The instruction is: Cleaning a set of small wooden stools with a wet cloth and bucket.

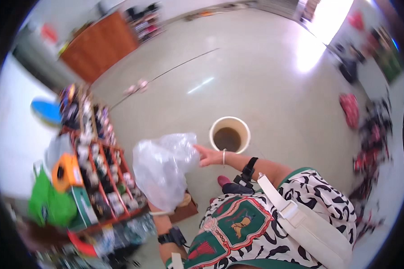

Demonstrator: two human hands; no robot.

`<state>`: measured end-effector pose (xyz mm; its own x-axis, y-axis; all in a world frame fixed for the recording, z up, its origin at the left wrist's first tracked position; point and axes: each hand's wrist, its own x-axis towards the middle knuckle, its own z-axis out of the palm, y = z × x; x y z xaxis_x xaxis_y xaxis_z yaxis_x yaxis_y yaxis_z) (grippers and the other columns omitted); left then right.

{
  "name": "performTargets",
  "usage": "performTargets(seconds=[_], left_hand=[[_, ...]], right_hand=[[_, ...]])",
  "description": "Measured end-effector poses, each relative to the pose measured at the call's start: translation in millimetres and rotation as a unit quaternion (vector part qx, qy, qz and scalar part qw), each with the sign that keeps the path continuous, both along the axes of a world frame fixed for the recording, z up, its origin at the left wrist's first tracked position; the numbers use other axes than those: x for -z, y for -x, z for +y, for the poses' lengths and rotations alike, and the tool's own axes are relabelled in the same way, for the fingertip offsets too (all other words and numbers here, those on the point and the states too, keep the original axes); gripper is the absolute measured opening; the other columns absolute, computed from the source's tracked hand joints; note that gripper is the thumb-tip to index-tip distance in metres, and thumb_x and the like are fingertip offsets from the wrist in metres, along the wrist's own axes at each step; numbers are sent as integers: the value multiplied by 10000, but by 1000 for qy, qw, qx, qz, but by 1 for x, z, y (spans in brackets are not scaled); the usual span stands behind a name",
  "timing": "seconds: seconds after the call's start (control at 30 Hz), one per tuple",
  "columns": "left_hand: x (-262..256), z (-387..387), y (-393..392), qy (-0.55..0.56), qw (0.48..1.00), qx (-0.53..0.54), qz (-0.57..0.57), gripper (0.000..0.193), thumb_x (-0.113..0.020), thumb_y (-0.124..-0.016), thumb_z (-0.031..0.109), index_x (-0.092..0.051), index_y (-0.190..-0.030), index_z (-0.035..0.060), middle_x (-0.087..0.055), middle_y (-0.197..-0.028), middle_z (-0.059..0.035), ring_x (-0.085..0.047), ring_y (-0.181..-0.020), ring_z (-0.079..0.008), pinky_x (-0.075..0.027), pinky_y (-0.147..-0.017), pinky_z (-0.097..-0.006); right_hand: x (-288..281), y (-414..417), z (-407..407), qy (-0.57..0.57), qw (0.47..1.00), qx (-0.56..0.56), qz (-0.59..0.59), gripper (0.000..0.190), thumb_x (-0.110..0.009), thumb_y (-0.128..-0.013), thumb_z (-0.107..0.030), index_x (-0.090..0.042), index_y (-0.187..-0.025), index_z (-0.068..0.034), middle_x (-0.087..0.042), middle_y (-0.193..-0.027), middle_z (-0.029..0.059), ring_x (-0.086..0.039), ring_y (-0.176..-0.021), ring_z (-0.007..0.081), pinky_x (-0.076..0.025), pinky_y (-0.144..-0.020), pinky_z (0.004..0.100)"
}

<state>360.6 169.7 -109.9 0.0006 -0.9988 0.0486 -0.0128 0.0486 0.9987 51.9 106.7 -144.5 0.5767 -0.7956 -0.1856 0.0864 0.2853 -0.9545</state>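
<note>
A translucent white plastic bag (161, 164) spreads out in front of me, left of centre. My left hand (155, 198) is inside or behind the bag, so its fingers are hidden by the film. At the bag's right edge, my right hand (207, 156) has its fingers on the plastic; whether they pinch it is not clear. Just beyond my right wrist, a white bucket (245, 134) with murky brown liquid stands on the floor. Below the bag, a brown box (185, 212) is partly covered.
Shelves full of shoes (112, 181) stand on the left, with a green bag (50, 205) and an orange item (67, 172) on them. A brown wooden cabinet (101, 45) is at the back left. Pink slippers (137, 86) lie on the tiled floor. Blurred items line the right wall.
</note>
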Motion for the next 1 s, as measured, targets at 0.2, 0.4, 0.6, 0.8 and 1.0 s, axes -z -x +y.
performTargets(seconds=[0.2,0.4,0.6,0.8,1.0], left_hand=[[31,21,101,-38,965,227,-127,438,-559,-807,114,-444,-1222,34,-563,-1057,-135,-547,-932,-201,-491,-742,-337],[15,-5,174,15,902,393,-179,435,-558,-810,115,-448,-1222,30,-580,-1023,-124,-576,-856,-185,-507,-682,-305],[-27,-17,305,-223,849,471,-86,467,-556,-818,128,-425,-1259,46,-611,-930,-88,-592,-717,-138,-507,-567,-255],[-77,61,493,-273,873,402,39,673,-547,-847,118,-145,-1386,168,-350,-1320,-138,-567,-976,-232,-537,-734,-338],[-39,98,686,-351,655,655,134,448,-570,-834,182,-419,-1229,35,-543,-1129,-110,-576,-965,-217,-481,-828,-331]], right_hand=[[31,-15,89,114,984,106,81,429,-653,-744,-263,-563,-1106,-50,-597,-1086,115,-537,-1020,200,-418,-897,328],[33,67,111,254,887,172,345,394,-643,-752,-214,-552,-1095,-45,-580,-1103,113,-551,-1013,228,-418,-903,342],[98,268,171,211,787,421,399,183,-585,-688,-125,-605,-857,-56,-635,-872,134,-614,-825,266,-490,-755,375],[-41,391,283,237,708,533,398,249,-551,-713,-112,-607,-950,-65,-631,-901,144,-612,-820,277,-500,-748,374],[-81,456,337,312,771,506,229,328,-588,-803,-218,-575,-1095,-71,-599,-1076,132,-579,-978,240,-462,-863,347]])
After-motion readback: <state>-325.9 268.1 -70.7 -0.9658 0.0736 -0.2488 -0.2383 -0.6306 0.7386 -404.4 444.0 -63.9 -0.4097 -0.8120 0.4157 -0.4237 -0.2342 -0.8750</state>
